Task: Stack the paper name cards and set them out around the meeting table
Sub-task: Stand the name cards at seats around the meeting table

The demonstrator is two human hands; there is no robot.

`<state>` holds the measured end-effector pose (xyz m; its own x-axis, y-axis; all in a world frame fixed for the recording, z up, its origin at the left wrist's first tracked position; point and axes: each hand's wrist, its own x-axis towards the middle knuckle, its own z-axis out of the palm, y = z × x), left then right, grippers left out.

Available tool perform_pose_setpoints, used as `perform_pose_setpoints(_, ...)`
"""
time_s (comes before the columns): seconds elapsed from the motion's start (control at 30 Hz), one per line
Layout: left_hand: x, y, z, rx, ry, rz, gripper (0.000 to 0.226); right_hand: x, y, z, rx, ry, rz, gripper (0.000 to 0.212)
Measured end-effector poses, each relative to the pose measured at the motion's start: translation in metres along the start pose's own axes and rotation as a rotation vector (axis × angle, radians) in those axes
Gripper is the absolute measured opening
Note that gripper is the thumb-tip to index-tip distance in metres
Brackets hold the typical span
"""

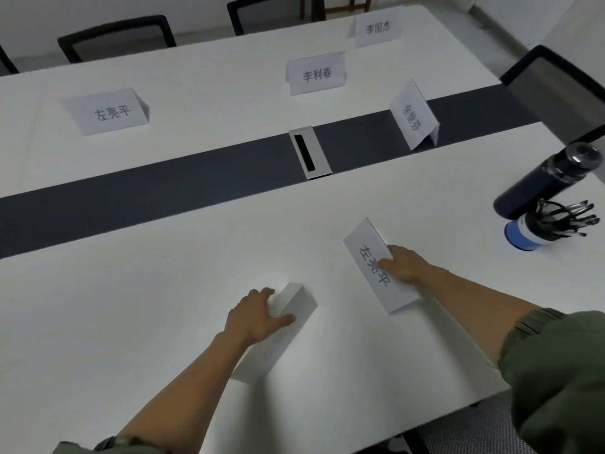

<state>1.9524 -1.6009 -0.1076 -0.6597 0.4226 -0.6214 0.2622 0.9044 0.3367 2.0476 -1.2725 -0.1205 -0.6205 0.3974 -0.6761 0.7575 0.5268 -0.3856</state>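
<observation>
Two folded white paper name cards stand on the near half of the white meeting table (131, 290). My left hand (255, 317) grips the nearer card (288, 309) over its ridge, thumb on the right face. My right hand (404, 263) holds the second card (370, 257), thumb on its printed face and fingers behind. Further cards stand beyond: one at far left (108, 111), one at the middle back (316, 73), one at the far back (378, 27), and one turned sideways on the dark strip (414, 116).
A dark strip (163, 188) runs across the table with a white cable box (309, 152) in it. At the right stand a dark bottle (543, 181) and a blue pen cup (530, 231). Black chairs (118, 36) line the far side; another is at the right end (563, 83).
</observation>
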Motion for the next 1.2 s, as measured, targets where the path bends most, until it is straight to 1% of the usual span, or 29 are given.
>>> perform_pose_setpoints(0.1, 0.014, 0.025, -0.022, 0.018, 0.163, 0.112, 0.073, -0.016, 0.004, -0.009, 0.055, 0.044, 0.001, 0.069)
perform_pose_setpoints(0.13, 0.021, 0.036, -0.028, 0.038, 0.213, 0.158, 0.068, -0.023, 0.009, -0.012, 0.095, 0.068, 0.004, 0.072)
perform_pose_setpoints(0.2, 0.036, 0.063, -0.037, 0.102, 0.272, 0.244, 0.061, -0.034, 0.028, -0.021, 0.155, 0.140, 0.014, 0.072)
perform_pose_setpoints(0.27, 0.049, 0.091, -0.039, 0.203, 0.283, 0.318, 0.058, -0.045, 0.054, -0.031, 0.195, 0.211, 0.048, 0.066)
perform_pose_setpoints(0.33, 0.060, 0.124, -0.036, 0.332, 0.272, 0.395, 0.060, -0.055, 0.089, -0.042, 0.193, 0.267, 0.112, 0.061)
perform_pose_setpoints(0.43, 0.075, 0.170, -0.027, 0.504, 0.258, 0.501, 0.069, -0.067, 0.139, -0.052, 0.136, 0.279, 0.191, 0.056)
perform_pose_setpoints(0.53, 0.089, 0.204, -0.012, 0.642, 0.211, 0.538, 0.073, -0.069, 0.182, -0.051, 0.058, 0.261, 0.217, 0.053)
perform_pose_setpoints(0.63, 0.095, 0.220, 0.011, 0.741, 0.175, 0.510, 0.065, -0.061, 0.219, -0.043, -0.040, 0.242, 0.197, 0.054)
perform_pose_setpoints(0.77, 0.088, 0.235, 0.039, 0.749, 0.242, 0.409, 0.058, -0.042, 0.248, -0.047, -0.155, 0.265, 0.077, 0.054)
perform_pose_setpoints(0.87, 0.074, 0.241, 0.059, 0.686, 0.299, 0.306, 0.057, -0.026, 0.254, -0.057, -0.251, 0.321, -0.037, 0.053)
perform_pose_setpoints(0.97, 0.062, 0.256, 0.082, 0.601, 0.351, 0.219, 0.056, -0.008, 0.265, -0.068, -0.340, 0.338, -0.132, 0.053)
perform_pose_setpoints(1.1, 0.058, 0.277, 0.112, 0.460, 0.441, 0.160, 0.049, 0.006, 0.287, -0.073, -0.449, 0.372, -0.211, 0.053)
perform_pose_setpoints(1.2, 0.065, 0.285, 0.128, 0.397, 0.509, 0.147, 0.047, 0.008, 0.301, -0.061, -0.484, 0.395, -0.254, 0.060)
